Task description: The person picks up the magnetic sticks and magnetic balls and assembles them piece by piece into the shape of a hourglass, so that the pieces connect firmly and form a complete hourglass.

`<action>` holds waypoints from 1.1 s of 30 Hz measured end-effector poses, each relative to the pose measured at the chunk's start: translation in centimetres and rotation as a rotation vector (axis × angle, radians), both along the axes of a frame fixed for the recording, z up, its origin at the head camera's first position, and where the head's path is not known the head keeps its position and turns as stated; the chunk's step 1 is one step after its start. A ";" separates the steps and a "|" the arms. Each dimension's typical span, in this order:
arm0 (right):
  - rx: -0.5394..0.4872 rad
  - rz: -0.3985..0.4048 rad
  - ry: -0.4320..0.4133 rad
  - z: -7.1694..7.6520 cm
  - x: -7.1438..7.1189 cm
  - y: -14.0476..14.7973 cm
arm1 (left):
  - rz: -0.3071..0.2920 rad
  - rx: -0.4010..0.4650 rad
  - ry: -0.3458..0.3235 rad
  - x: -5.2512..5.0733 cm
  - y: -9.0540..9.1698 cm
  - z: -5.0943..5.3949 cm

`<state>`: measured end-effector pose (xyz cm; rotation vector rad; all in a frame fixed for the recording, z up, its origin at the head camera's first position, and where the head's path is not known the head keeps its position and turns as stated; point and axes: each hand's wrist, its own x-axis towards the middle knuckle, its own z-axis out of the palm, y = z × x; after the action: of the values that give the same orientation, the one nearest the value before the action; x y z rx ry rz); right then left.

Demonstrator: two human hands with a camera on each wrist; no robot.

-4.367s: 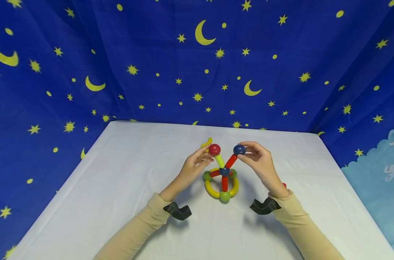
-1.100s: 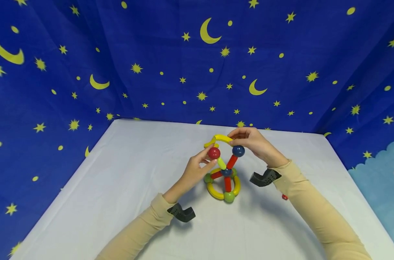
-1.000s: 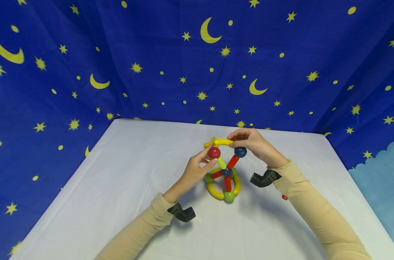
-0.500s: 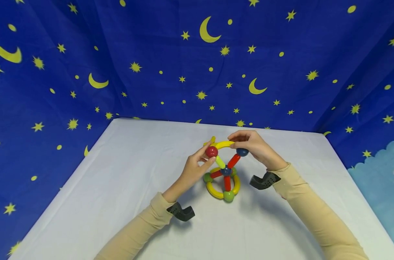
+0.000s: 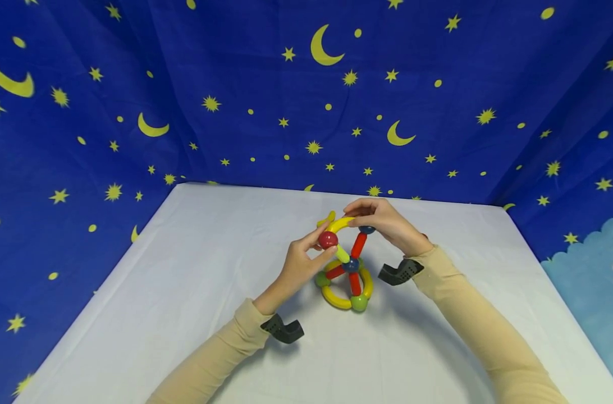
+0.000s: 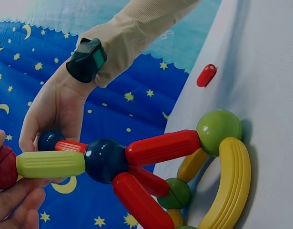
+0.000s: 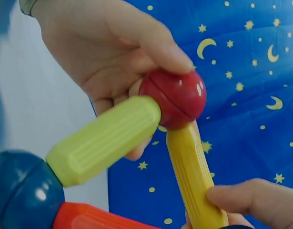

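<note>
A magnetic ball-and-rod model stands on the white table. A blue ball (image 5: 351,265) at its centre joins red rods (image 6: 163,147) down to a ring of yellow curved rods (image 5: 337,301) and green balls (image 5: 358,303). My left hand (image 5: 298,268) pinches the red ball (image 7: 177,98) atop the lime rod (image 7: 106,140). My right hand (image 5: 387,224) pinches a yellow curved rod (image 7: 191,171), whose one end touches the red ball. Partly hidden by the right hand, an upper dark blue ball (image 5: 367,229) tops a red rod (image 5: 358,246).
Another yellow curved piece (image 5: 330,216) lies behind the model. A red piece (image 6: 207,75) rests on the table (image 5: 236,235) to the right, nearly hidden by my right wrist in the head view. Star-patterned blue cloth (image 5: 266,112) hangs behind the table.
My right hand went from the dark blue ball to holding the yellow curved rod, then moved left. The rod now meets the red ball, and the dark blue ball has shifted left.
</note>
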<state>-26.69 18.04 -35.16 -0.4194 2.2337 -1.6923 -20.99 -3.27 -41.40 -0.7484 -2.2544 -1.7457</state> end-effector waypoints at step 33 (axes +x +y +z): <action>0.373 -0.616 0.050 -9.7 12.1 15.5 | 0.005 0.025 -0.115 0.1 -0.2 0.1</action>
<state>-14.61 33.55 -44.81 0.3567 2.8264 -1.4466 -20.93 -3.46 -41.27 -0.6531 -2.3003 -1.8556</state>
